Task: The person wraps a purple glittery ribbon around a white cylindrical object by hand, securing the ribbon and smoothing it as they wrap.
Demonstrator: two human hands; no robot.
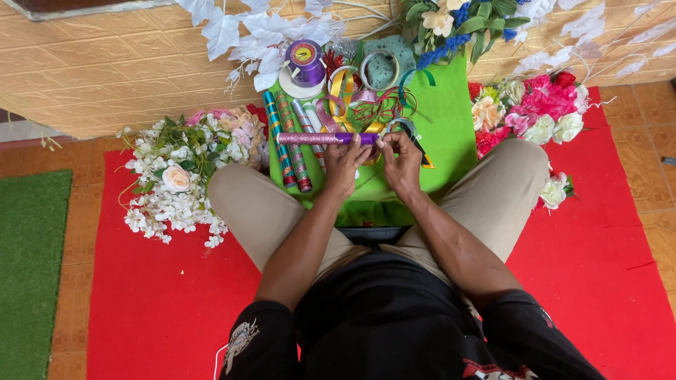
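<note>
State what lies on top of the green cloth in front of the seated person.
On the green cloth lie glittery rolls, a purple ribbon spool and loose ribbon rings. Both hands, left hand and right hand, hold a purple roll, covering what lies beneath.

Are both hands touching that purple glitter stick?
Touching. The head view shows the left hand and right hand both pinching the purple stick.

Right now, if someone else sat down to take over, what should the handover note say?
Left hand grips a purple glitter stick, held level over the green cloth. Right hand pinches the stick's right end. Three more wrapped sticks lie on the cloth beside ribbon rolls. White flowers lie left, pink and red flowers right. Purple stick looks almost fully wrapped; its end is in the fingers.
</note>
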